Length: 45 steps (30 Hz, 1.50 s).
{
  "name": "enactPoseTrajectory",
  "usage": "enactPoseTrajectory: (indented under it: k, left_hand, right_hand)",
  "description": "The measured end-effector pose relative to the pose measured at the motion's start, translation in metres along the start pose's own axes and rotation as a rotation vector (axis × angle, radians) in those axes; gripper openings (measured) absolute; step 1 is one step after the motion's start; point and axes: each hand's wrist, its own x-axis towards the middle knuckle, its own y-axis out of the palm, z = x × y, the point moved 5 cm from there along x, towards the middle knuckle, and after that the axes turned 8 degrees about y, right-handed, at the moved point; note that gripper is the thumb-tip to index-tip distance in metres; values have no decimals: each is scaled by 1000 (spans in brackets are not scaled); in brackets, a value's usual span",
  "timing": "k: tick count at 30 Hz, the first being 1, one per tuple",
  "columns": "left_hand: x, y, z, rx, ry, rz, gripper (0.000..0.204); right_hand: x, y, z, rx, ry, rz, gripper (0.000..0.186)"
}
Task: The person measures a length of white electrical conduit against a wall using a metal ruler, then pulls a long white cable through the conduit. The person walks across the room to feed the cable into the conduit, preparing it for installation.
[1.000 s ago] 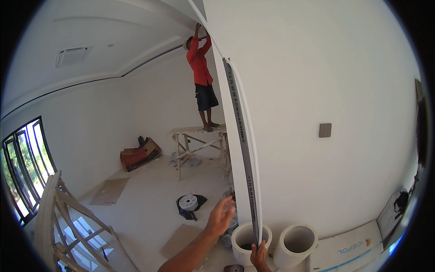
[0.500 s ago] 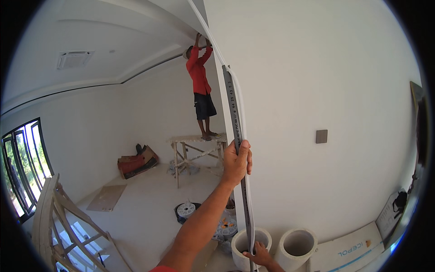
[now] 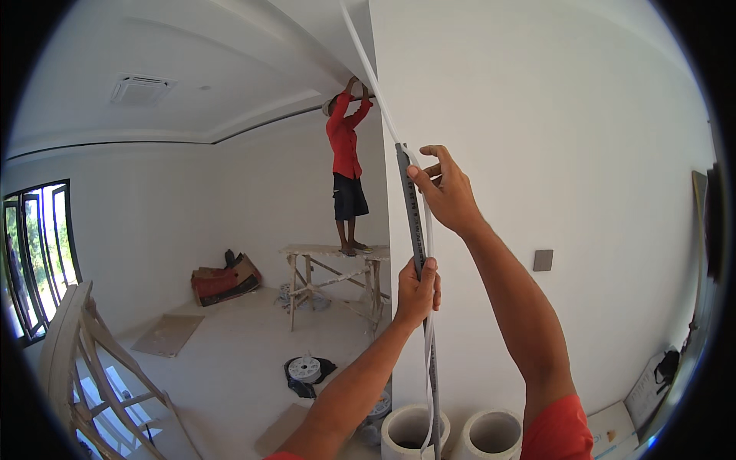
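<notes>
A long grey plastic pipe [image 3: 416, 218] stands nearly upright in front of me, a thin white flexible strip [image 3: 368, 65] running along it and on up past its top end toward the ceiling. My left hand [image 3: 418, 293] is wrapped round the pipe and the strip at about mid-height. Higher up, my right hand [image 3: 447, 192] is beside the pipe's top end, fingers apart and thumb at the pipe's edge. Whether that thumb touches the pipe or strip I cannot tell. Below, the strip hangs loosely against the pipe, which passes in front of a pale round tube [image 3: 391, 441].
A co-worker in red [image 3: 344, 146] stands on a wooden trestle [image 3: 307, 250], arms raised to the ceiling edge. Another wooden stand [image 3: 65, 337] is at the near left. A white reel [image 3: 305, 369] lies on the floor. A second pale tube [image 3: 471, 452] stands by the wall.
My right hand has left the lower part of the pipe and risen to its top end, fingers spreading. My left hand keeps its grip. The view has shifted slightly.
</notes>
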Motion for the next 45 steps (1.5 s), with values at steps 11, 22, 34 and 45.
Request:
enactPoseTrajectory:
  k: [11, 22, 34, 45]
  left_hand:
    - [3, -6, 4, -21, 22, 38, 46]
    - [3, -32, -4, 575, 337, -136, 44]
    - [-80, -60, 31, 628, 164, -52, 38]
    - [-191, -91, 39, 631, 147, -145, 36]
  right_hand:
    - [27, 15, 6, -185, -139, -72, 20]
    - [25, 22, 8, -180, -139, -227, 13]
    - [21, 18, -7, -325, -79, -206, 40]
    - [1, 52, -37, -84, 30, -142, 45]
